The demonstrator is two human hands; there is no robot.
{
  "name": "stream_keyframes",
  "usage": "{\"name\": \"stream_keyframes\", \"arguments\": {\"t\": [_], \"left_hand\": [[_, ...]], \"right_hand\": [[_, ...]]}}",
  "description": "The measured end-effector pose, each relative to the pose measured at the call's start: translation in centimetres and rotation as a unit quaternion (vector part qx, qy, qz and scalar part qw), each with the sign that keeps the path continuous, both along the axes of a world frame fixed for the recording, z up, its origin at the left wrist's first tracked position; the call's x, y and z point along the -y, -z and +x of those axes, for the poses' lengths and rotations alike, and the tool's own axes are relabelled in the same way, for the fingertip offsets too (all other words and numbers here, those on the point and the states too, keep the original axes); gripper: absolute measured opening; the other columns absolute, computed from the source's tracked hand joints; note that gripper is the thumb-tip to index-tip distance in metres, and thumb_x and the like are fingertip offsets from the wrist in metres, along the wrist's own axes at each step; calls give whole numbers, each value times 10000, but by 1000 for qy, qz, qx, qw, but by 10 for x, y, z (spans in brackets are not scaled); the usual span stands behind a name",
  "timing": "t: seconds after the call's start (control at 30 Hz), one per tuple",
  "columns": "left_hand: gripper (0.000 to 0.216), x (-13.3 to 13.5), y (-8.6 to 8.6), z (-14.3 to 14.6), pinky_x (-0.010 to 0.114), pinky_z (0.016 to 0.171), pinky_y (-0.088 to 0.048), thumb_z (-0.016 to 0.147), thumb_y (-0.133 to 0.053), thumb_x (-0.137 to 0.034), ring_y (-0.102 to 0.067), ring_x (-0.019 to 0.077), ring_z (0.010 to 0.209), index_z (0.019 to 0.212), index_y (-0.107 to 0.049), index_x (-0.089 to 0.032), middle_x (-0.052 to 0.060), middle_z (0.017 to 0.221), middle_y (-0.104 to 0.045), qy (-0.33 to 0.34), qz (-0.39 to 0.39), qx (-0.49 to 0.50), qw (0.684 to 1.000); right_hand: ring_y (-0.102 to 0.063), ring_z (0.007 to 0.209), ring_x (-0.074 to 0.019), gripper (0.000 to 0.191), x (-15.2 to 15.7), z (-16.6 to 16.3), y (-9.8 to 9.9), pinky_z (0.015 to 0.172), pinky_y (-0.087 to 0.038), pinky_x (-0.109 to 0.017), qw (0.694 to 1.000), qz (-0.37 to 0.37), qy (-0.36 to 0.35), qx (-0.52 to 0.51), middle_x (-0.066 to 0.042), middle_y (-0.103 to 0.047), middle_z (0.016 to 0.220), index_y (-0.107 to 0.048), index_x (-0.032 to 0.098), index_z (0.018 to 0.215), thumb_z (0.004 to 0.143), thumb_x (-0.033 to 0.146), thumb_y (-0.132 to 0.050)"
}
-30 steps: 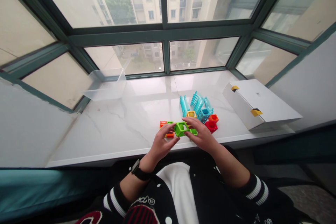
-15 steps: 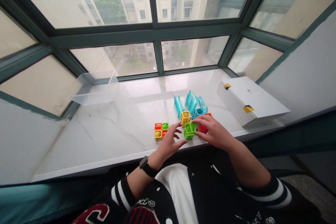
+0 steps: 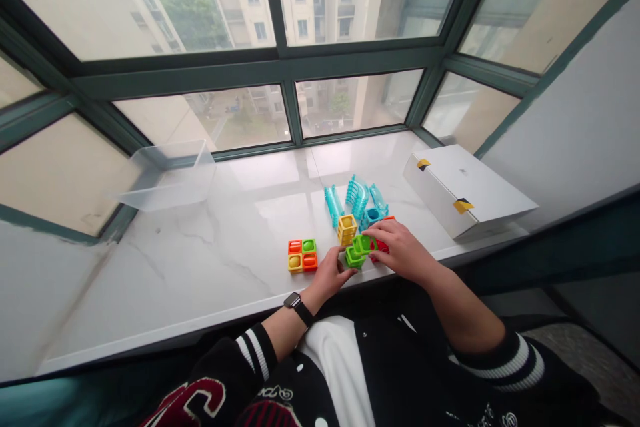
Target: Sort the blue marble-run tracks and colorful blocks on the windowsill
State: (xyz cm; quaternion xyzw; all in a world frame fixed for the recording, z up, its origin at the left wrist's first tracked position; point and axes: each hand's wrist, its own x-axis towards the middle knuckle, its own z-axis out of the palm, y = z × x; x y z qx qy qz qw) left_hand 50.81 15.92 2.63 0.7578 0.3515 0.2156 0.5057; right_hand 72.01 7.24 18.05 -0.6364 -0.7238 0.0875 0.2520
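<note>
Two green toy blocks with open, hollow faces are between my hands. My right hand (image 3: pixel 404 252) pinches the upper green block (image 3: pixel 364 244) between thumb and fingers. Below it and slightly left is the lower green block (image 3: pixel 354 258), gripped at its left side by my left hand (image 3: pixel 330 275). The two blocks touch or overlap; whether they are joined I cannot tell. Just behind them stands a yellow hollow block (image 3: pixel 347 230). Red blocks (image 3: pixel 380 247) are partly hidden by my right fingers. To the left sits a square of joined red, green, yellow and orange blocks (image 3: pixel 303 256).
Clear turquoise track pieces (image 3: pixel 357 195) and a blue block (image 3: pixel 371 216) lie behind the yellow block. A white box (image 3: pixel 470 187) stands at the right, a transparent plastic bin (image 3: pixel 173 180) at the back left. Windows border the white marble sill (image 3: pixel 200 260).
My left hand has closed in on the lower green block. The upper green block, in my right hand, now sits more over the lower one. The view has shifted slightly right.
</note>
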Motion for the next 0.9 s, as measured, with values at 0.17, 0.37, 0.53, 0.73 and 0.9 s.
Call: {"name": "stream_keyframes", "arguments": {"t": [0.17,0.37,0.53,0.73,0.9], "left_hand": [[532,2,-1,-1,320,743,-526,851,-805,-354,-624,169,784,1330,-617,-220,49,1119,-700,6,30,27,999],[474,5,-3,-1,305,718,-506,876,-769,-362,-626,167,753,1306,-633,-215,28,1024,-717,0,37,14,999],[471,6,-4,-1,297,692,-499,878,-760,-380,-626,162,726,1303,-635,-221,16,991,-722,-3,35,15,999],[473,7,-7,-1,311,722,-515,884,-755,-355,-634,159,736,1320,-629,-223,32,1065,-732,4,47,16,999],[493,7,-7,-2,314,740,-524,891,-751,-366,-644,164,753,1346,-623,-228,41,1107,-736,8,55,13,998]], "right_hand": [[-634,1160,-335,433,-6,-3,7,1047,-502,-546,1000,-11,-11,21,-100,-718,1194,-731,283,1264,847,186,-798],[-627,1158,-335,419,-12,-11,17,1043,-493,-541,998,-30,-20,47,-104,-720,1183,-742,260,1229,825,174,-812],[-623,1147,-325,391,-14,-13,20,1053,-477,-533,997,-41,-25,61,-96,-721,1169,-742,254,1209,832,175,-806],[-615,1113,-311,382,-16,-12,19,1052,-467,-519,996,-49,-37,71,-96,-721,1144,-742,241,1209,840,161,-800],[-619,1104,-313,397,-18,-10,20,1067,-454,-537,996,-36,-46,68,-93,-729,1140,-754,254,1205,823,163,-813]]}}
